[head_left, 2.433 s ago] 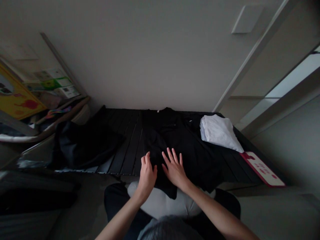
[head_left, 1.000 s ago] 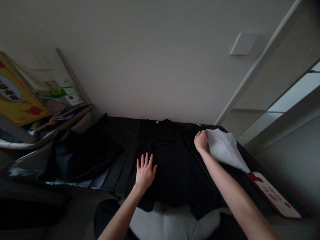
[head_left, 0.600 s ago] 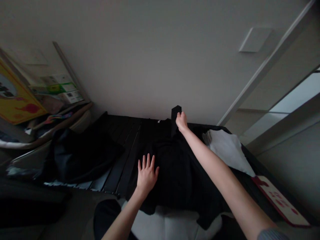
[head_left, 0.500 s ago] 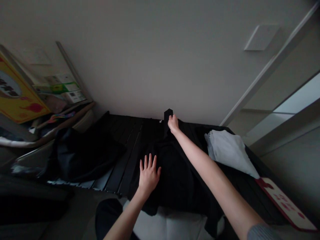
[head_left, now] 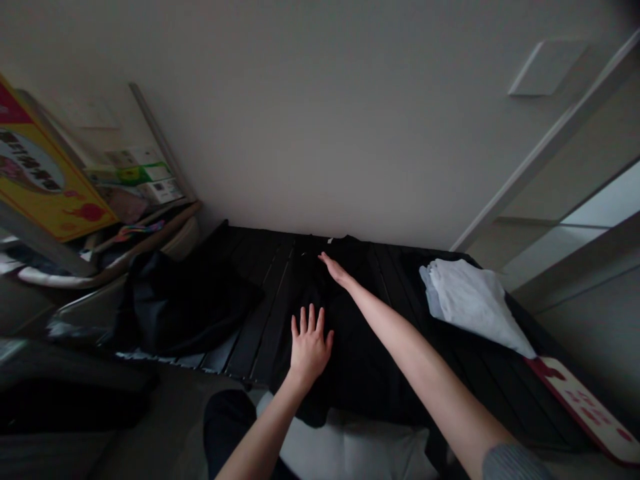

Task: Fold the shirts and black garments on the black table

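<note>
The person's left hand [head_left: 310,343] lies palm down on a black garment [head_left: 350,353], fingers spread wide and nothing pinched. The right hand [head_left: 336,270] is stretched far across, open and slim, with its fingers straight and close together. It rests on the garment just below the collar and grips nothing. A small white tag [head_left: 330,240] shows at that collar.

The garment lies spread lengthwise on a dark slatted table [head_left: 260,343], its collar near the wall [head_left: 320,120] and its lower edge hanging over the near side towards a pale cushion [head_left: 350,453]. The right forearm, ending in a grey sleeve [head_left: 515,465], crosses above the garment's right side.

Further right, a crumpled white cloth [head_left: 473,300] sits on the table, touching a red-and-white card [head_left: 585,407] at its tip. To the left, a heap of black fabric [head_left: 183,307] spills over the table's edge from a cluttered seat. A yellow printed board [head_left: 50,173] leans behind it.
</note>
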The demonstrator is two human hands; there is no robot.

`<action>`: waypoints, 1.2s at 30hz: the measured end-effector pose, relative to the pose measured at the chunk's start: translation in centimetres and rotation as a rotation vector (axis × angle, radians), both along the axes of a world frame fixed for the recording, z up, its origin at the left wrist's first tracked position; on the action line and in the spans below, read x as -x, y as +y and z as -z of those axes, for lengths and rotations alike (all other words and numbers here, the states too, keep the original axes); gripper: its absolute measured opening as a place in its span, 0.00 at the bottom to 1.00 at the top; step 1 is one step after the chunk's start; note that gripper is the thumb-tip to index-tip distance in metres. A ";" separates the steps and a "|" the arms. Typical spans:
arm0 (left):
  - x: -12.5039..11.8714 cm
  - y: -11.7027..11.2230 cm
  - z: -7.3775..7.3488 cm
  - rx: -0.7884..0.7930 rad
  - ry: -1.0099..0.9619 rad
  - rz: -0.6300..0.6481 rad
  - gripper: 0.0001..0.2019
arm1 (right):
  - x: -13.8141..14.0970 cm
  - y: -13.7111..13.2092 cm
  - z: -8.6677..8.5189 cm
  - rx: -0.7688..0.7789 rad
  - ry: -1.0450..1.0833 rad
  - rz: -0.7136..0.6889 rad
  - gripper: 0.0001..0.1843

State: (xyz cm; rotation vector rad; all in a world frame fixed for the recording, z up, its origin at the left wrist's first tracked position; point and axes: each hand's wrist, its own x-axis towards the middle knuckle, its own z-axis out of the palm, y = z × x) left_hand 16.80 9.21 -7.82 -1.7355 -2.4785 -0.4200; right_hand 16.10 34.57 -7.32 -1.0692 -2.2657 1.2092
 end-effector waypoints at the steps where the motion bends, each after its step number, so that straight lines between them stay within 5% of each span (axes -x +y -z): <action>1: 0.0 0.0 0.0 -0.004 -0.002 0.003 0.27 | -0.9 0.1 -0.1 -0.022 0.001 0.003 0.34; 6: 0.0 0.0 0.5 -0.016 -0.001 0.003 0.28 | -6.7 -1.5 0.0 -0.153 -0.057 0.016 0.22; 17: 0.1 0.1 1.1 -0.033 0.024 0.011 0.28 | -18.1 -11.8 -1.8 -0.550 -0.520 0.057 0.33; 24: 0.0 0.1 0.9 -0.011 -0.025 0.006 0.28 | -23.1 -17.8 -3.5 -0.541 -0.892 0.105 0.15; 28: 0.6 2.5 0.3 -0.020 -0.067 0.005 0.24 | -25.6 -19.6 -3.9 -0.485 -0.915 0.085 0.12; 36: 4.3 10.9 -1.2 0.153 0.070 0.335 0.16 | -25.9 -21.4 -5.3 -0.800 -0.835 0.245 0.08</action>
